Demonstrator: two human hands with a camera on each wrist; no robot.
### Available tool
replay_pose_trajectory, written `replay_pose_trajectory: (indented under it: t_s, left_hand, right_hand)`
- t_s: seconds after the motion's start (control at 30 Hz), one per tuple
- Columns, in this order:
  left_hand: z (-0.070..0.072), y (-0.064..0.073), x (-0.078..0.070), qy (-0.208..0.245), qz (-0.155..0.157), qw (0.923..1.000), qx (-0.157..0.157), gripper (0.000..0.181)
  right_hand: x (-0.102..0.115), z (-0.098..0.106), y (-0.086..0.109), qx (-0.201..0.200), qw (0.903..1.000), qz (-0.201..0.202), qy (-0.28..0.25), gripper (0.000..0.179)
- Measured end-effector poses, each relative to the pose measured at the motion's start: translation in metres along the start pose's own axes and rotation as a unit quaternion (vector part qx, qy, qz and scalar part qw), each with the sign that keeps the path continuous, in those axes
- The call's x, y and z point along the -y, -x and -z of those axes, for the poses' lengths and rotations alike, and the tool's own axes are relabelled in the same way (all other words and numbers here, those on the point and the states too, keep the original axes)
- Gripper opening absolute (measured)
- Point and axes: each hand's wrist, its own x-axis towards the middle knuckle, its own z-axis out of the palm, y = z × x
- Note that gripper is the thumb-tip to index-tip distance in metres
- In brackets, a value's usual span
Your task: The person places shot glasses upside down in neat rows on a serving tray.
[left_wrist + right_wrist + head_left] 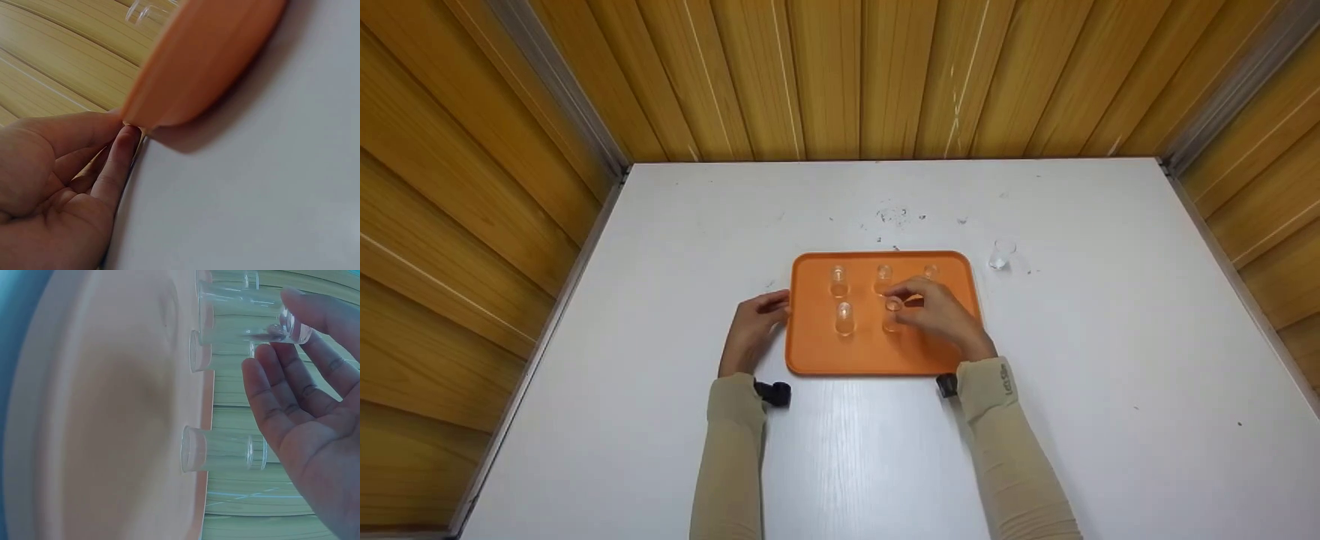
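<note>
An orange tray (814, 352) lies on the white table, with several small clear glasses standing on it in two rows. My right hand (937, 311) pinches the upper end of the front-row glass (242, 315) between thumb and fingers; its thick base faces up and its rim points down at the tray. To its left in the front row stands another glass (845, 319). Behind them are the back-left glass (838, 281), the back-middle glass (883, 279) and the back-right glass (931, 271), partly behind my hand. At the tray's left edge, my left hand (754, 322) pinches the rim.
One more clear glass (1001, 255) stands on the white table (1110, 315), off the tray's right side. Small dark marks (894, 217) dot the tabletop behind the tray. Wood-patterned panels (847, 82) enclose the table at the back and sides.
</note>
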Motion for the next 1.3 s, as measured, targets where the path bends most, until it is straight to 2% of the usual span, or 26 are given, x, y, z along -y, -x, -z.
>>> replay_pose_trajectory:
  t_s: [0.33, 0.67, 0.93, 1.13, 1.3]
  left_hand:
    - [0.002, -0.001, 0.0, 0.005, 0.014, 0.9999, 0.002, 0.036]
    - [0.002, -0.001, 0.001, 0.014, -0.003, 0.9999, 0.001, 0.036]
    - [0.001, -0.002, 0.001, 0.001, 0.021, 0.9998, -0.002, 0.036]
    - [0.0, -0.002, 0.0, 0.004, 0.02, 0.9998, -0.004, 0.036]
    - [0.0, -0.001, -0.001, 0.004, 0.02, 0.9998, -0.003, 0.036]
  right_hand:
    - [0.0, -0.004, -0.002, 0.008, 0.9996, -0.015, 0.021, 0.033]
    - [0.001, -0.003, -0.002, 0.009, 0.9996, -0.016, 0.019, 0.031]
    - [0.006, 0.001, 0.0, 0.003, 0.9996, -0.006, 0.028, 0.033]
    - [0.008, 0.011, 0.003, -0.012, 0.9992, 0.008, 0.037, 0.038]
    - [0.006, 0.02, 0.007, -0.048, 0.9979, 0.023, 0.036, 0.037]
